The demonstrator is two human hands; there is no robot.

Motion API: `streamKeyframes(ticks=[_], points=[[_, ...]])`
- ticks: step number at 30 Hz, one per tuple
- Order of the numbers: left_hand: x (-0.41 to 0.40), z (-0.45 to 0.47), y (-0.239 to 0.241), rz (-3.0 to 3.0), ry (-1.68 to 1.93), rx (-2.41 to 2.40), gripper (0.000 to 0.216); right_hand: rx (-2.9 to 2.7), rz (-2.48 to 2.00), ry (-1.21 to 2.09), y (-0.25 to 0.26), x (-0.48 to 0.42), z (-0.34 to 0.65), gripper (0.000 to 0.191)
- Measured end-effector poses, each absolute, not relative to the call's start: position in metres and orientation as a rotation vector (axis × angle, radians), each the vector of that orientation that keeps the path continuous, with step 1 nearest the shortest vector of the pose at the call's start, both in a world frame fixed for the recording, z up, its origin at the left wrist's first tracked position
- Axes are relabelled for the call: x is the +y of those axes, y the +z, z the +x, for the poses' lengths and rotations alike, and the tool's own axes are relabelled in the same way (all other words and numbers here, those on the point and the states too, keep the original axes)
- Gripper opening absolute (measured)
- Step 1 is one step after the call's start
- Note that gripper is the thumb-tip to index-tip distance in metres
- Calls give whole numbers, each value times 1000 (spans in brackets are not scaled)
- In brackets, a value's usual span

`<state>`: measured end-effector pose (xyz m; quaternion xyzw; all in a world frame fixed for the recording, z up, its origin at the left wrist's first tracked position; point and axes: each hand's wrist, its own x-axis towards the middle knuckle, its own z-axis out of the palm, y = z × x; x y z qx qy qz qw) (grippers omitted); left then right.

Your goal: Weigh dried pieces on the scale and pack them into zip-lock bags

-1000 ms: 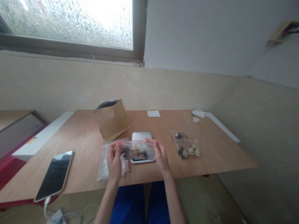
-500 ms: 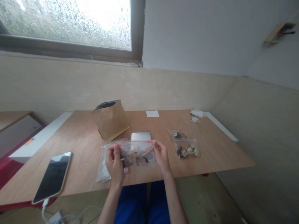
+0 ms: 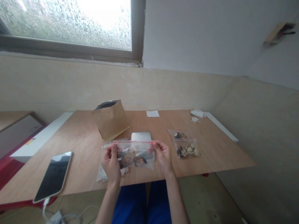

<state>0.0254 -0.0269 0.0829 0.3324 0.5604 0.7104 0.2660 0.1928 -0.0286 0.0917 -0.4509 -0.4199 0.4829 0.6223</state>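
Observation:
A clear zip bag (image 3: 140, 153) with a red seal strip is stretched between my two hands above the front of the table. Brown and dark dried pieces lie inside it; their kind I cannot make out. My left hand (image 3: 112, 161) pinches the bag's upper left corner, thumb on top. At the upper right corner, my right hand (image 3: 163, 155) is closed on the seal edge. Beneath and left of the held bag lie more clear plastic bags (image 3: 101, 174), partly covered. Just behind it sits a small silver-topped flat device (image 3: 141, 136), its front edge hidden.
An open brown paper pouch (image 3: 111, 121) stands at the back left. Two filled zip bags (image 3: 187, 148) lie to the right. A phone (image 3: 53, 177) with a charging cable rests at the left edge. White paper (image 3: 152, 113) and crumpled tissue (image 3: 197, 113) lie at the back.
My hands have moved slightly apart, the left one leftward. The bag's top edge is now pulled straight, and its contents hang a little differently.

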Motion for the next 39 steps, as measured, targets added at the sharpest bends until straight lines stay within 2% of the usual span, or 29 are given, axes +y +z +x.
streamKeyframes(ticks=[10, 24, 39], points=[[-30, 25, 91, 959, 1926, 1530, 31, -945, -1074, 1047, 94, -30, 186, 35], [-33, 31, 94, 858, 1965, 1439, 27, -937, -1172, 885, 95, -29, 183, 32], [-41, 33, 101, 1074, 1929, 1580, 31, -856, -1176, 757, 93, -33, 174, 33]])
